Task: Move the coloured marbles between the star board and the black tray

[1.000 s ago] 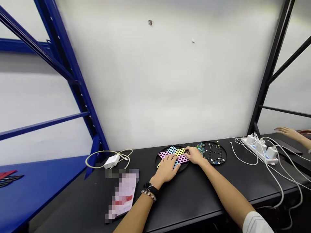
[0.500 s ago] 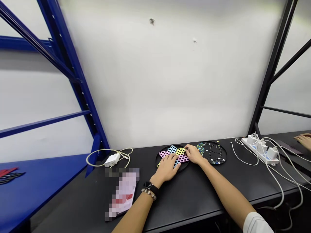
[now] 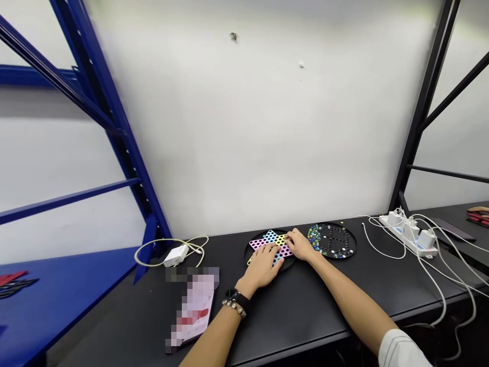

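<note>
A: Left hand (image 3: 263, 267)?

B: Open, palm down, fingers spread over a star-shaped perforated sheet (image 3: 267, 243). Resting there, no grip.

A: Right hand (image 3: 300, 245)?

B: Fingers curled, fingertips (image 3: 289, 238) against the sheet's yellow point. Anything small pinched there? Impossible to tell from this view.

A: Best handling, at a guess?

B: Gentle, even pressure under the flat left palm; small, unhurried fingertip movements on the right. Probably thin stuff, so no hard pushing at the points.

A: Surface and position?

B: Smooth pink, blue and yellow points, dense round black holes. Lying on a round black board (image 3: 252, 251), middle of the far table edge. Just right of it, a second round black board (image 3: 346, 244), with glass marbles (image 3: 315, 237) bunched along its left side.

A: Around the wrists?

B: Black watch (image 3: 233, 294) and beaded bracelet (image 3: 233, 306) on the left wrist. Matte black tabletop (image 3: 305, 316) below.

A: Farther out?

B: Lower middle, a pixelated flat object (image 3: 193, 306). Left, a white charger (image 3: 176, 256) with a looped pale cable (image 3: 153, 250). Right, a white power strip (image 3: 407, 235), crowded with plugs. Upper left, angular blue steel shelving (image 3: 110, 137).
</note>
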Motion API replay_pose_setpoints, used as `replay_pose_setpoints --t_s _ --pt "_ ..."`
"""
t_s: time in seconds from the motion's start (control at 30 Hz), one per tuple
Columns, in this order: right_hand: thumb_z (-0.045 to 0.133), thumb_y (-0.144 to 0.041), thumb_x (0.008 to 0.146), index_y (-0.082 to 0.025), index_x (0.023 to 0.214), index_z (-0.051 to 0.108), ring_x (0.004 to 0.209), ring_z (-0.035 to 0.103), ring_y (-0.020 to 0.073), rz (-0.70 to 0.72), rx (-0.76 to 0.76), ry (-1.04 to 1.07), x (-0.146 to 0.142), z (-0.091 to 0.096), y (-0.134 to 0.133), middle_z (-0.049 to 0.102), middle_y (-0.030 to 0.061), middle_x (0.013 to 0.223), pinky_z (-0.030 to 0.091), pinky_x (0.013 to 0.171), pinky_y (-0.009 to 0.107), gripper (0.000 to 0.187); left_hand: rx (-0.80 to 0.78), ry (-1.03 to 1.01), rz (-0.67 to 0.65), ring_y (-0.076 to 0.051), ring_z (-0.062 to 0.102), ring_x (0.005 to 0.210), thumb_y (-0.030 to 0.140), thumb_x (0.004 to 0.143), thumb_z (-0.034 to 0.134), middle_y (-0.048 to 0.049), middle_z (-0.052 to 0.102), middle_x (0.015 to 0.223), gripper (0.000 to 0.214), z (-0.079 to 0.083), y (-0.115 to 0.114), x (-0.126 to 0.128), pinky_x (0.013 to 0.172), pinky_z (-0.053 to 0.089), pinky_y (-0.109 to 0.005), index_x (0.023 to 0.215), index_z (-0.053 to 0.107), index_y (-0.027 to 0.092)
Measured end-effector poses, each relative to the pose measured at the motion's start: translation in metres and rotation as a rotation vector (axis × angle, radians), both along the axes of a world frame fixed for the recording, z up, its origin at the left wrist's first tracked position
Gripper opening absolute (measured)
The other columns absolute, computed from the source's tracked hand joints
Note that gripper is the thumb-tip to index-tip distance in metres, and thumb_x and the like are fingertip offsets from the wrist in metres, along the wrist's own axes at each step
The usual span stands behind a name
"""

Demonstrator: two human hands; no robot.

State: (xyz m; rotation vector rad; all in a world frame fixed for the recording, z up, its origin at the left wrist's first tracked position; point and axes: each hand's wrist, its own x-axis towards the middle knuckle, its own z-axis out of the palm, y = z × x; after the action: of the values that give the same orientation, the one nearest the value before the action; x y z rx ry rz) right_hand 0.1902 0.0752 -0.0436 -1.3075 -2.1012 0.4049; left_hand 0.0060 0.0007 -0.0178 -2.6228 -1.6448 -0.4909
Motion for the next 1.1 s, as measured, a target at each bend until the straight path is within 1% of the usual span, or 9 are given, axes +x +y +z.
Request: replay_pose_setpoints --t_s 0.17,0.33,0.47,0.57,0.73,0.83,0.9,1.0,1.1 --pt "0.048 -0.029 0.091 -0.023 0.100 0.058 0.080 0.055 0.0152 0.000 0.037 0.087 0.001 -0.005 0.001 0.049 0.0031 0.099 0.046 0.079 0.030 0.014 -0.006 -0.008 0.000 -0.028 0.048 0.123 0.043 0.095 0.038 -0.0085 0.055 0.133 0.040 0.002 -0.002 0.001 0.105 0.037 -0.047 0.125 0.056 0.023" --pt "0.046 -0.030 0.091 -0.024 0.098 0.057 0.077 0.055 0.0147 -0.075 0.080 0.154 -0.002 -0.010 -0.001 0.050 0.0022 0.097 0.046 0.077 0.030 0.014 -0.005 -0.009 -0.003 -0.029 0.048 0.123 0.043 0.094 0.039 -0.0081 0.054 0.134 0.039 0.002 -0.001 0.000 0.104 0.038 -0.047 0.124 0.056 0.024" --pt "0.044 -0.029 0.092 -0.023 0.099 0.057 0.081 0.056 0.0154 -0.112 0.120 0.135 0.004 0.002 -0.002 0.054 0.0036 0.100 0.045 0.079 0.029 0.016 0.004 -0.015 -0.003 -0.029 0.048 0.123 0.043 0.094 0.039 -0.0082 0.055 0.133 0.039 0.001 -0.001 0.000 0.104 0.039 -0.047 0.124 0.056 0.024" --pt "0.043 -0.020 0.090 -0.021 0.099 0.059 0.085 0.057 0.0160 -0.101 0.110 0.095 0.022 0.016 -0.003 0.060 0.0042 0.096 0.043 0.082 0.029 0.019 0.005 -0.016 -0.005 -0.028 0.048 0.122 0.043 0.095 0.038 -0.0085 0.055 0.132 0.039 0.001 -0.001 0.000 0.104 0.039 -0.047 0.125 0.055 0.024" --pt "0.054 -0.013 0.075 -0.019 0.087 0.063 0.073 0.057 0.0134 0.028 -0.081 -0.022 0.059 0.029 -0.006 0.064 0.0011 0.079 0.042 0.071 0.024 0.016 -0.008 -0.013 -0.010 -0.029 0.046 0.125 0.045 0.095 0.038 -0.0082 0.052 0.136 0.040 0.000 0.000 -0.001 0.103 0.039 -0.047 0.124 0.056 0.024" --pt "0.064 -0.018 0.069 -0.017 0.076 0.064 0.067 0.056 0.0120 0.135 -0.230 -0.076 0.064 0.028 -0.008 0.064 -0.0007 0.071 0.040 0.062 0.022 0.007 0.001 -0.016 -0.012 -0.028 0.046 0.124 0.045 0.095 0.037 -0.0076 0.053 0.134 0.039 0.000 0.000 -0.001 0.104 0.038 -0.047 0.123 0.056 0.025" --pt "0.067 -0.020 0.066 -0.017 0.076 0.065 0.063 0.056 0.0113 0.198 -0.310 -0.084 0.062 0.026 -0.010 0.064 -0.0013 0.070 0.040 0.058 0.020 0.010 -0.001 -0.008 -0.013 -0.028 0.046 0.124 0.044 0.095 0.037 -0.0074 0.054 0.133 0.038 0.001 0.000 -0.001 0.105 0.037 -0.046 0.123 0.055 0.025" --pt "0.067 -0.019 0.066 -0.017 0.074 0.067 0.061 0.056 0.0112 0.256 -0.355 -0.122 0.057 0.025 -0.010 0.064 -0.0015 0.068 0.039 0.056 0.020 0.009 -0.003 -0.002 -0.003 -0.028 0.047 0.124 0.043 0.095 0.038 -0.0076 0.055 0.133 0.039 0.002 -0.001 0.000 0.104 0.038 -0.046 0.124 0.055 0.024" --pt "0.063 -0.018 0.070 -0.017 0.074 0.069 0.062 0.057 0.0122 0.246 -0.311 -0.124 0.057 0.027 -0.010 0.066 -0.0004 0.067 0.040 0.057 0.021 0.007 -0.006 -0.008 0.004 -0.028 0.047 0.124 0.043 0.095 0.039 -0.0077 0.054 0.134 0.039 0.002 -0.001 0.000 0.103 0.039 -0.046 0.124 0.055 0.024"
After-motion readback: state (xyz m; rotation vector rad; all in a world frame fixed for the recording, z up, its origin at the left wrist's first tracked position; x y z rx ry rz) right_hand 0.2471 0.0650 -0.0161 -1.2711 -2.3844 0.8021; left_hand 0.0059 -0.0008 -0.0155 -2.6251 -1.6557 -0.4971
